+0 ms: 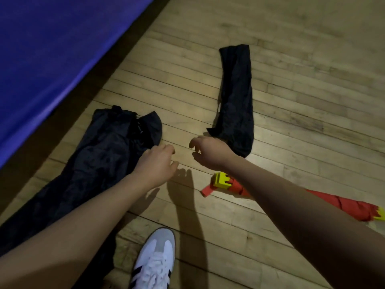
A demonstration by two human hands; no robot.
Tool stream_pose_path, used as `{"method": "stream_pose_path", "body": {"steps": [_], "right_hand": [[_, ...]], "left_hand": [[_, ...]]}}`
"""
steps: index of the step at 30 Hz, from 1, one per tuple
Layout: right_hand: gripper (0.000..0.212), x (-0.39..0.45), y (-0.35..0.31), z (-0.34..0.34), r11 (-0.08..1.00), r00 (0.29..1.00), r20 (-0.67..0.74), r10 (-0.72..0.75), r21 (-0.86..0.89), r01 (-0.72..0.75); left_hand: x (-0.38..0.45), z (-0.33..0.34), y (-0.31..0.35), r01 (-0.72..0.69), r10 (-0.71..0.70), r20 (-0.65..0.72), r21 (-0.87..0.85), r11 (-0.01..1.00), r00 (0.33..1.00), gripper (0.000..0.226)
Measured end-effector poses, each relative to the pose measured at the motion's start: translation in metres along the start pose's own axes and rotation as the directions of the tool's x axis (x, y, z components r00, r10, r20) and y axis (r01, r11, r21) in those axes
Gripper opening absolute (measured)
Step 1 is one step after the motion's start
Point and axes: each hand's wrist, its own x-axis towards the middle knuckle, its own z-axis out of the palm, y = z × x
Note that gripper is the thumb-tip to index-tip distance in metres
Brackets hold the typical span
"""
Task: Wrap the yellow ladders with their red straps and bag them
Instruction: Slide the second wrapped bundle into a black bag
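A yellow ladder bundle [220, 180] wound in its red strap [350, 207] lies on the wooden floor at the lower right, partly hidden under my right forearm. A loose strap end [207, 189] sticks out at its left. Two black bags lie on the floor: a long filled one [87, 170] at the left with a drawstring mouth, and a flat empty one [236, 94] ahead. My left hand [156, 163] hovers at the mouth of the left bag with loosely curled fingers, holding nothing. My right hand [210, 152] hovers beside the near end of the empty bag, fingers relaxed and empty.
A blue mat [52, 59] with a dark edge runs diagonally across the upper left. My white shoe with black stripes [155, 259] stands on the floorboards at the bottom centre. Wooden floor [312, 80] stretches to the right.
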Motion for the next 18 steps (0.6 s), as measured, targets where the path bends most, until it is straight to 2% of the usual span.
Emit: {"method": "stream_pose_path", "body": {"steps": [4,7,9,13,16,18], "right_hand": [[0.036,0.034,-0.042,-0.001,0.993,0.993,-0.009,-0.114,-0.009,0.114],[0.044,0.052,-0.070,0.013,0.980,0.980,-0.024,-0.195,0.025,0.196],[0.051,0.062,-0.088,0.032,0.965,0.965,0.008,-0.262,0.020,0.261],[0.063,0.075,-0.108,0.069,0.935,0.933,0.065,-0.354,-0.010,0.356],[0.066,0.084,-0.119,0.082,0.907,0.912,0.086,-0.402,-0.103,0.409],[0.056,0.092,-0.124,0.088,0.884,0.911,0.102,-0.399,-0.224,0.412]], "left_hand": [[-0.015,-0.016,-0.040,0.134,-0.135,-0.073,-0.014,0.991,0.988,0.038],[-0.019,-0.012,-0.065,0.278,-0.275,-0.087,0.031,0.960,0.958,0.045],[-0.021,-0.001,-0.080,0.402,-0.397,-0.082,0.049,0.914,0.914,0.056],[-0.030,0.019,-0.103,0.593,-0.592,-0.120,-0.033,0.805,0.797,0.075],[-0.037,0.032,-0.118,0.632,-0.632,-0.039,-0.010,0.775,0.774,0.070],[-0.040,0.040,-0.127,0.608,-0.608,0.021,-0.008,0.794,0.794,0.051]]}}
